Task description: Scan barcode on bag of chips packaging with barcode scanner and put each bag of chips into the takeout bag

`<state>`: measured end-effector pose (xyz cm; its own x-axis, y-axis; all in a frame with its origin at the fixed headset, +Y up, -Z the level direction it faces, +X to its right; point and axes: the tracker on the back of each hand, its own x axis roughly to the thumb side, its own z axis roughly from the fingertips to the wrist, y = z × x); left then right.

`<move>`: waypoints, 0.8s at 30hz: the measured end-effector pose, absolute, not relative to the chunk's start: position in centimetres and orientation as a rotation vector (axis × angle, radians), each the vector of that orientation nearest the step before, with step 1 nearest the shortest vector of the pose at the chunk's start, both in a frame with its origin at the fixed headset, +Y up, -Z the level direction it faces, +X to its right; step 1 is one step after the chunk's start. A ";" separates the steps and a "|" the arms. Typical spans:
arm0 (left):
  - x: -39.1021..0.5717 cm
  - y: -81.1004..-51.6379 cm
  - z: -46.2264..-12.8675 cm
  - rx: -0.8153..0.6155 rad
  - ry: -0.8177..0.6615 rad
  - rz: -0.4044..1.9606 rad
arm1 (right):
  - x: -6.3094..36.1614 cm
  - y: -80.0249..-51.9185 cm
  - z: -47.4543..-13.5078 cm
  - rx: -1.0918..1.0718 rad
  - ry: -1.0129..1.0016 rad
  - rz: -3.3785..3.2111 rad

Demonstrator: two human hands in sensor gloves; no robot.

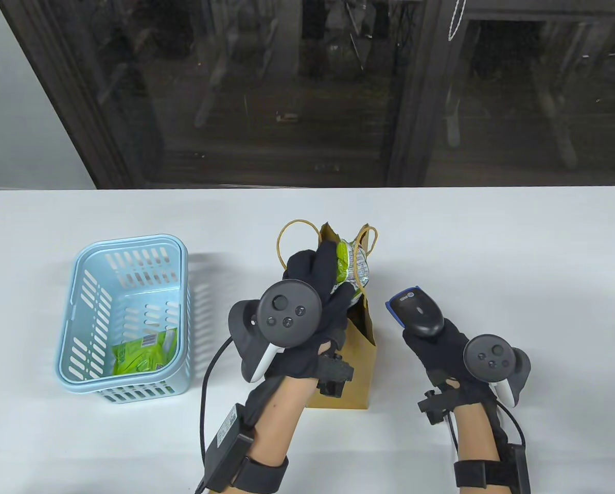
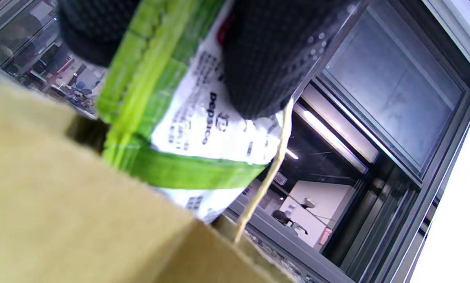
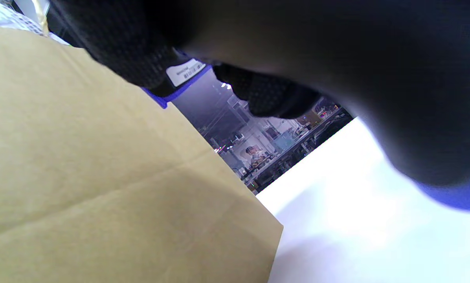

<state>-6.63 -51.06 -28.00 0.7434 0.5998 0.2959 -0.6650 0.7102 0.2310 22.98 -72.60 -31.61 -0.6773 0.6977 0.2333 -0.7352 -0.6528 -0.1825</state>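
Note:
My left hand (image 1: 320, 280) grips a green and white bag of chips (image 1: 351, 267) at the mouth of the brown paper takeout bag (image 1: 356, 360), which stands upright mid-table. In the left wrist view the chips bag (image 2: 188, 129) hangs from my fingers (image 2: 270, 59) just above the takeout bag's rim (image 2: 101, 196). My right hand (image 1: 436, 342) holds the black and blue barcode scanner (image 1: 415, 311) in the air, right of the takeout bag. In the right wrist view the scanner (image 3: 180, 76) sits beside the takeout bag's side (image 3: 101, 177). Another green bag of chips (image 1: 142, 352) lies in the basket.
A light blue plastic basket (image 1: 127, 314) stands at the left of the white table (image 1: 492, 247). The takeout bag's twine handles (image 1: 297, 231) stick up around the chips. Dark glass panels run behind the table's far edge.

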 end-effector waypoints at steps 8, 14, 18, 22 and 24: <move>-6.4 -51.7 -28.8 0.228 -0.176 0.671 | 22.9 -72.7 -31.6 0.182 -0.321 2.317; -7.2 -51.5 -28.6 0.221 -0.221 0.777 | 22.9 -72.7 -31.6 0.180 -0.320 2.315; -9.5 -50.1 -27.8 0.290 -0.251 0.928 | 23.0 -72.7 -31.5 0.183 -0.329 2.316; -14.2 -49.3 -27.7 0.328 -0.225 1.082 | 23.0 -72.7 -31.6 0.185 -0.327 2.317; -17.1 -49.9 -28.6 0.346 -0.187 1.165 | 23.0 -72.7 -31.6 0.184 -0.329 2.317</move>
<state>-17.15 -49.88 -28.55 0.3877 0.8641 0.3209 -0.9212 0.3505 0.1691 23.01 -72.67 -31.59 -0.6904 0.6853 0.2319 -0.7227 -0.6674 -0.1795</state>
